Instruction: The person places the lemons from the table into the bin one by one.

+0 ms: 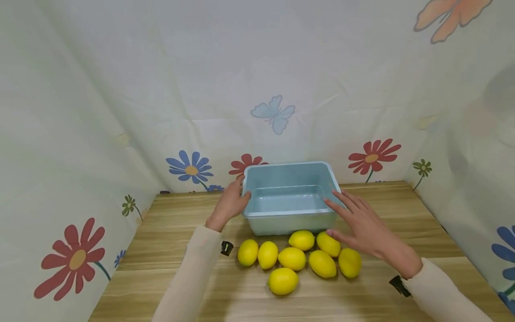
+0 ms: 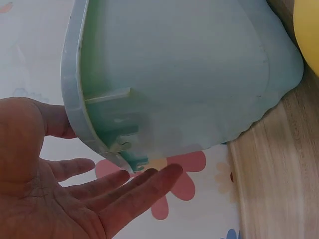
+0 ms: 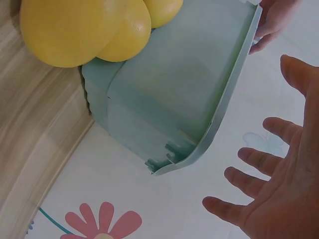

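Observation:
A light blue plastic basin [image 1: 293, 223] stands upright at the back of the wooden table, with nothing inside it. My left hand [image 1: 231, 201] is at its left end, thumb over the rim and the other fingers loosely extended outside, close to the wall. In the left wrist view the thumb meets the rim [image 2: 75, 99]. Off the basin's right end, my right hand [image 1: 364, 223] hovers with fingers spread, gripping nothing; the right wrist view shows a gap to the rim [image 3: 224, 109]. Several yellow lemons [image 1: 292, 259] lie in front of the basin, some just below the right thumb.
The wood-grain table [image 1: 169, 250] ends at a white fabric backdrop [image 1: 201, 67] printed with flowers and butterflies. The basin's back is near that backdrop. One lemon [image 1: 283, 281] lies closest to the table's front.

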A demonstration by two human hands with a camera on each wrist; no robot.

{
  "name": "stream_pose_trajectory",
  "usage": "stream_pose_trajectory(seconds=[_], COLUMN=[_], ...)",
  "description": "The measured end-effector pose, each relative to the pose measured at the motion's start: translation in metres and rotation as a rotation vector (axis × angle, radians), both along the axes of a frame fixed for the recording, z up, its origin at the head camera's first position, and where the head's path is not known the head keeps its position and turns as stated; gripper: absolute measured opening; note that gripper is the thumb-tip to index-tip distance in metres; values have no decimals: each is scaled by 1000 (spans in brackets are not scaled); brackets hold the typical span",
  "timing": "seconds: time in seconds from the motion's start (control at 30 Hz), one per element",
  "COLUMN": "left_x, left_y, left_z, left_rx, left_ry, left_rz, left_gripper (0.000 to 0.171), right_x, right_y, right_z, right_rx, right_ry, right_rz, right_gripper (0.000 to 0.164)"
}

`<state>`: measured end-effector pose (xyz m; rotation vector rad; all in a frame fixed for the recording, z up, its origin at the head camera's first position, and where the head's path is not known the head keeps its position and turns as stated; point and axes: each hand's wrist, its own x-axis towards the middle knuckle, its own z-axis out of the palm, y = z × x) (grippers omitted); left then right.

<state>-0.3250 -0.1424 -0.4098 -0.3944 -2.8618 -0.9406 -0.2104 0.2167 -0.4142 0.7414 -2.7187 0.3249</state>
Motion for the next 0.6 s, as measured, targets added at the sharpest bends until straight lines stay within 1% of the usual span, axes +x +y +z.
stream_pose_trajectory(seconds=[0.07, 0.13, 0.3, 0.5, 0.6], left_x=[-1, -2, -4, -10, -12], left_y=[-1, 0, 1, 1, 1], left_z=[-2, -4, -7, -11, -13], left_rx=[42, 65, 84, 135, 164], left_ry=[-15, -35, -80, -111, -138], left_rz=[-3, -4, 12, 61, 86], left_gripper=[59, 58, 57, 55, 54], right_x=[4, 8, 18, 25, 30], right_y=[1, 2, 4, 5, 5], right_z=[-2, -5, -12, -11, -9], right_rx=[-4, -7, -13, -12, 15], right_ry=[6, 26, 69, 88, 81], right_rz=[6, 10, 10, 39, 53], right_gripper=[74, 72, 67, 60, 55])
